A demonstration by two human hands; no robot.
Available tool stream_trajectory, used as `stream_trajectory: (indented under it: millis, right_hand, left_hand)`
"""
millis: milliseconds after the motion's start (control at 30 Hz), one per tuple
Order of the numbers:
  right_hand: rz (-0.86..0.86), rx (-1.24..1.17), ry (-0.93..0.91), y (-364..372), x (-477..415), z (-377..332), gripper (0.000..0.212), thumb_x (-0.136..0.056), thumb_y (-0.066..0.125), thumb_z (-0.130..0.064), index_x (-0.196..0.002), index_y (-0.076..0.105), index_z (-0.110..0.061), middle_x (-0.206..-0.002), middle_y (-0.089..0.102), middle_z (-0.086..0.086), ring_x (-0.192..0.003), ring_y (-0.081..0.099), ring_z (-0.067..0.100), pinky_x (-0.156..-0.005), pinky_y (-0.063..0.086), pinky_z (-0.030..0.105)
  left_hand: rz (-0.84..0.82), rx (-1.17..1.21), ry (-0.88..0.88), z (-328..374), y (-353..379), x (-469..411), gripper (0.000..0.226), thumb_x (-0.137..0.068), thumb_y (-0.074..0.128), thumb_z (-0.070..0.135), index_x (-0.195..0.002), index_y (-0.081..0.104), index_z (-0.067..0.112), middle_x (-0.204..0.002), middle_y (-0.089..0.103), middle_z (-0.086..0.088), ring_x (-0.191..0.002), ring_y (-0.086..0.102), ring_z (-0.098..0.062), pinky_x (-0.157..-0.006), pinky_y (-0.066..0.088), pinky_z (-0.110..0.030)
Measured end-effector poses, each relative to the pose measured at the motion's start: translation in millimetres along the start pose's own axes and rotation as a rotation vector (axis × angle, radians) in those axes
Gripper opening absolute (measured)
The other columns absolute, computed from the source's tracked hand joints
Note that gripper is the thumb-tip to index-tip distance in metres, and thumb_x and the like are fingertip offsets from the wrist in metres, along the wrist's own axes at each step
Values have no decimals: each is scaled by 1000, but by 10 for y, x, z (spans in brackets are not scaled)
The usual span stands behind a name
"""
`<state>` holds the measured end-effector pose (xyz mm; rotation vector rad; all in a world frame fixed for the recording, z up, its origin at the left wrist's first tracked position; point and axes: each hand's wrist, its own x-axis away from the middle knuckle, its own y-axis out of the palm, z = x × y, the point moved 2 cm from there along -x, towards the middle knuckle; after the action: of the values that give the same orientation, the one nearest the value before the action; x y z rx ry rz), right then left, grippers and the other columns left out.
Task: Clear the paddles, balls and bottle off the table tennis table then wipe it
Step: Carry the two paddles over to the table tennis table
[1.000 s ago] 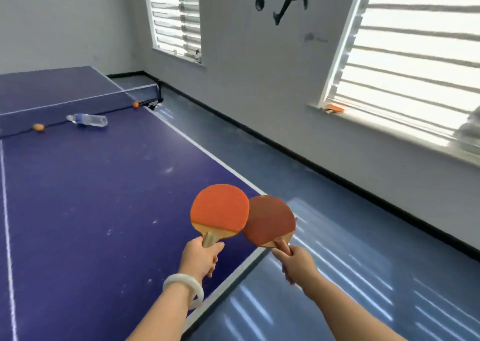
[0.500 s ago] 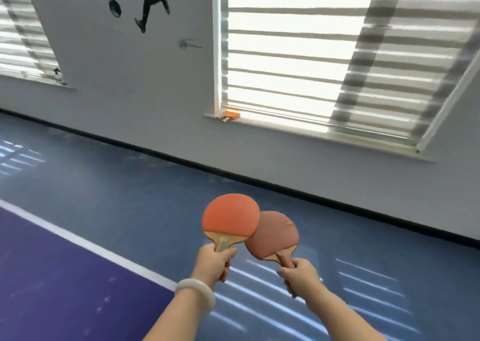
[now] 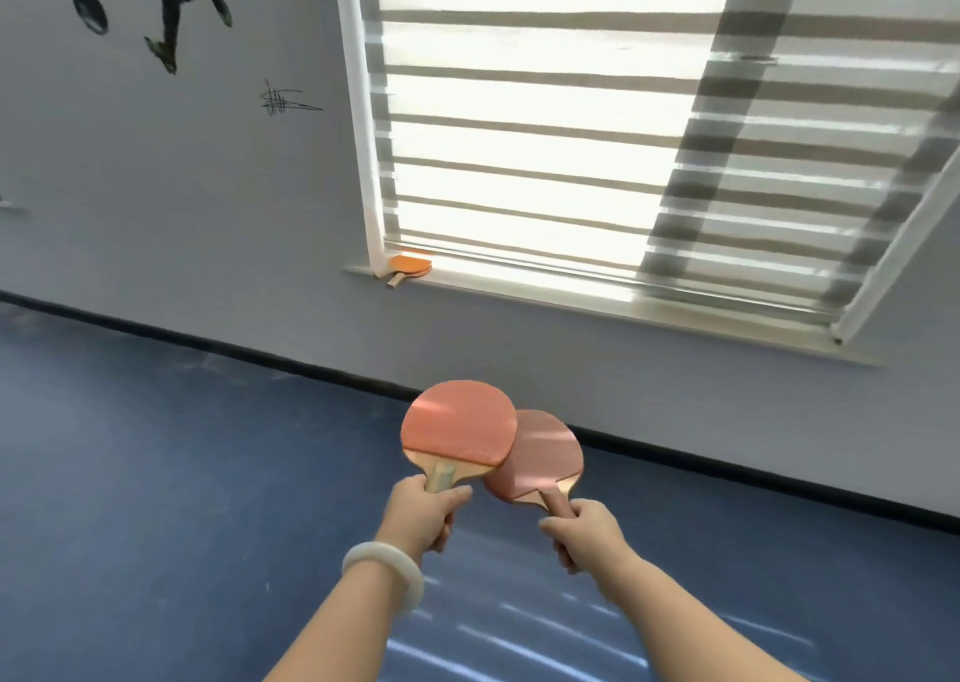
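While scanning from far left, noted a dark disc decal (image 3: 90, 10) and a running-figure decal (image 3: 182, 11) high on the grey wall (image 3: 156, 188), with a black scribble (image 3: 283, 101) just right of them. Observed below a black baseboard (image 3: 260, 356) bordering the blue floor (image 3: 156, 473). Logged a white bangle (image 3: 384, 575) on the left wrist. Recorded farther back, at the left end of the windowsill (image 3: 623, 312), stacked paddles (image 3: 408, 267) lying flat, apparently two, orange face up, handles poking over the sill's edge, tucked against the white window frame. Found the left hand (image 3: 423, 512) clenched round the pale wooden handle of the left paddle (image 3: 460, 429), thumb laid across the front; blade upright, orange-red face toward the camera, above the floor and short of the wall. Saw that blade overlapping the left edge of the right paddle (image 3: 545, 455), in front of it; cannot tell whether touching. Found the right hand (image 3: 587, 533) grasping the reddish-brown handle of the right paddle, fingers curled round it, blade leaning slightly left, duller pinkish face toward the camera. Noted hands apart, both over the floor. Observed behind and to the right a striped blind (image 3: 571, 136) covering the window, bright bands alternating with grey.
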<state>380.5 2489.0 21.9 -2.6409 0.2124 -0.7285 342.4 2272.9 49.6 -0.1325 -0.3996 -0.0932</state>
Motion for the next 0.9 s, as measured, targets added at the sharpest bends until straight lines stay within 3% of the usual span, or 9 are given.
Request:
stream_trajectory:
  millis: [300,533,900]
  right_hand:
    - [-113,74,-73,76,-2172,-1063,34,-92,64,-34,-72,47,-12,-48,48,4,-37,42,18,-41,33,21]
    - [-180,43,-90,640,-3453,-2008,26,-88,67,-29,-75,53,-11,-54,51,6,-41,44,17,-41,34,23]
    - [-152,-23,-3,1848,-5262,-3354,18,-86,71,-17,-80,58,-6,-51,53,6,-34,43,17,-38,32,21]
  left_hand:
    - [73,-50,-41,772,-100,-1888,26,-89,69,22,-76,50,9,-49,44,-2,-35,32,-15,-37,28,-21]
    - [186,-16,-97,1157,-662,-3068,25,-90,68,22,-78,51,9,-50,44,-2,-36,33,-15,-37,29,-22]
    - [98,-128,-103,1715,-2178,-5380,20,-87,69,23,-87,55,8,-52,49,1,-40,38,-15,-40,34,-24]
